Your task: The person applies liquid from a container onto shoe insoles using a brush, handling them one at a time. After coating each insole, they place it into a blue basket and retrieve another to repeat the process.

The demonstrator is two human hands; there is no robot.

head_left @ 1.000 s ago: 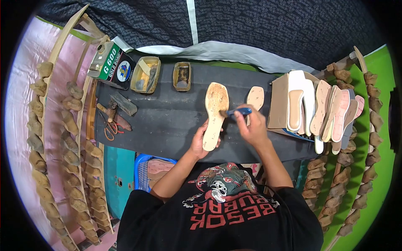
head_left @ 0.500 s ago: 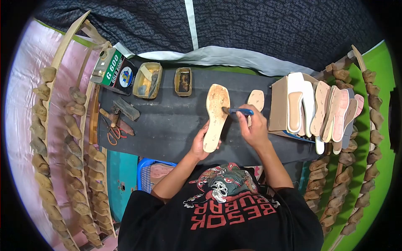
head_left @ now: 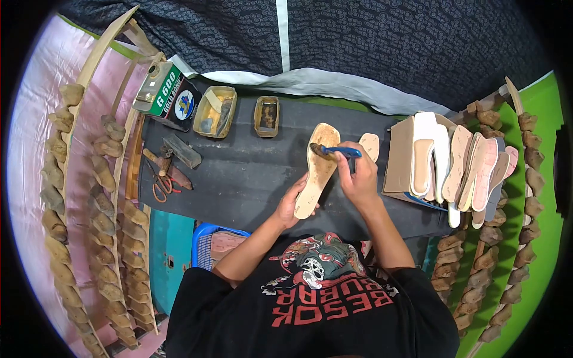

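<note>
My left hand (head_left: 290, 206) grips a tan insole (head_left: 320, 173) by its narrow heel end, holding it tilted above the black-covered table. Brown, wet-looking smears mark the wide forepart. In my right hand (head_left: 360, 176) is a brush with a blue handle (head_left: 351, 153). Its dark bristles touch the insole's forepart near the left edge. Behind my right hand, a second insole (head_left: 370, 143) lies on the table, partly hidden by the hand.
At right stands a cardboard box (head_left: 399, 155) with several insoles leaning on it. Two trays, one larger (head_left: 231, 119) and one small (head_left: 258, 122), sit at the back, beside a glue can (head_left: 161, 89). Pliers (head_left: 162, 186) and tools lie left. Shoe-last racks (head_left: 107, 238) flank the table.
The brush has moved from the insole's right edge across to its left side. The insole has shifted slightly right and tilts more to the right at the top. The whole view has turned slightly.
</note>
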